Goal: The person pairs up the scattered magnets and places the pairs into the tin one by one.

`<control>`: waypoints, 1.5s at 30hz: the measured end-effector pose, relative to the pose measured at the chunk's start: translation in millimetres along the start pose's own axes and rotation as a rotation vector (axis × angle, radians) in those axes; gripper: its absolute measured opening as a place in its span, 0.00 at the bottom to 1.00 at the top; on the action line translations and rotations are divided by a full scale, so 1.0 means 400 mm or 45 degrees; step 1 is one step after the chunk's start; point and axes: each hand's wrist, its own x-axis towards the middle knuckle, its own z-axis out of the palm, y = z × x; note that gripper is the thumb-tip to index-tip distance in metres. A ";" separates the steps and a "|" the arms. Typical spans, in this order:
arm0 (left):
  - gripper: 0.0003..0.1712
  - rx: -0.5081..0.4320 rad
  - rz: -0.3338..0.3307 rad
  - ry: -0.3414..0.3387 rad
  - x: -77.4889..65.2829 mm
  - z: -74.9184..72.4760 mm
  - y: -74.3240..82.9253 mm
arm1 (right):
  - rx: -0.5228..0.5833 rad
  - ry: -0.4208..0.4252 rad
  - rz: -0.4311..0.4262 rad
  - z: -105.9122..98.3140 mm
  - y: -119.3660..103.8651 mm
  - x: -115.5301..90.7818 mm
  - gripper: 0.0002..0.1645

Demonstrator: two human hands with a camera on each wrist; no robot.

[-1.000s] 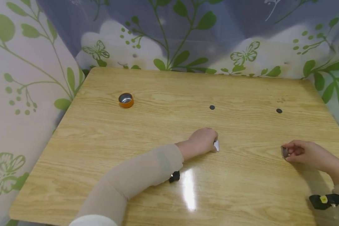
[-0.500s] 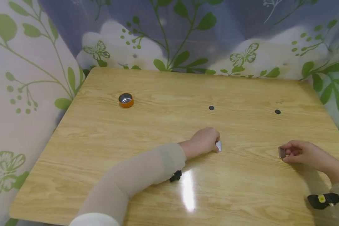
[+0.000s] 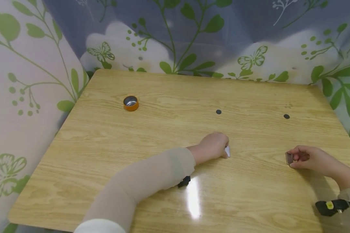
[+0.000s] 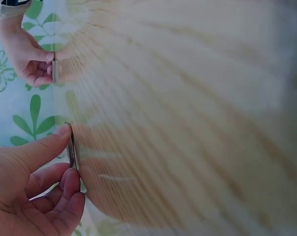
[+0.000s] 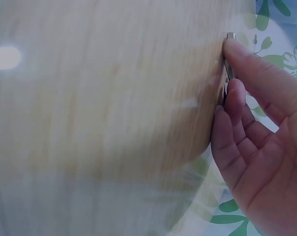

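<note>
Low over the wooden table (image 3: 163, 129), my left hand (image 3: 213, 144) pinches a small flat silvery rectangular piece (image 3: 227, 151) by its edges. Seen edge-on in the left wrist view, this silvery piece (image 4: 72, 147) is thin, with the thumb at one end and fingertips at the other. To the right, my right hand (image 3: 312, 158) grips a similar thin metallic rectangular piece (image 3: 289, 158), its broad face turned to the left. The right wrist view shows that metallic piece (image 5: 229, 69) between thumb and fingers, partly covered by them. A gap of bare wood separates the hands.
Two small black discs lie flat beyond the hands, one black disc (image 3: 218, 112) near the middle and another dark disc (image 3: 286, 116) at the right. An orange round cup (image 3: 131, 107) with a shiny metal inside stands at the back left. A patterned curtain (image 3: 151, 32) borders the table.
Both hands have come slightly closer together, each with its piece: the left a little to the right, the right a little to the left. The cup and discs stay put.
</note>
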 end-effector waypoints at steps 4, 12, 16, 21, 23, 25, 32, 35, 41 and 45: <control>0.14 0.024 0.000 -0.014 0.007 0.002 0.006 | 0.015 -0.003 -0.016 0.000 0.003 -0.001 0.20; 0.13 0.015 0.006 -0.004 0.018 0.006 0.016 | 0.009 0.009 -0.101 -0.001 -0.008 0.012 0.18; 0.13 0.025 0.018 -0.008 0.022 0.007 0.019 | -0.007 -0.001 -0.064 -0.001 -0.020 0.014 0.18; 0.12 0.038 0.012 -0.011 0.023 0.003 0.027 | -0.026 0.000 -0.060 -0.002 -0.022 0.017 0.19; 0.12 0.050 0.009 -0.011 0.024 0.002 0.031 | -0.015 0.005 -0.075 0.000 -0.021 0.018 0.19; 0.12 0.063 0.013 -0.007 0.026 0.003 0.034 | -0.007 0.006 -0.088 0.002 -0.022 0.020 0.19; 0.12 0.077 0.034 0.000 0.034 0.012 0.042 | -0.024 -0.033 -0.048 0.007 -0.030 0.026 0.20; 0.13 0.075 0.028 -0.001 0.035 0.013 0.047 | -0.025 -0.036 -0.035 0.008 -0.030 0.027 0.20; 0.13 0.080 0.015 0.007 0.040 0.014 0.055 | -0.015 -0.022 -0.046 0.008 -0.027 0.029 0.19; 0.13 0.091 0.016 0.016 0.043 0.014 0.058 | -0.023 -0.050 -0.023 0.007 -0.033 0.033 0.21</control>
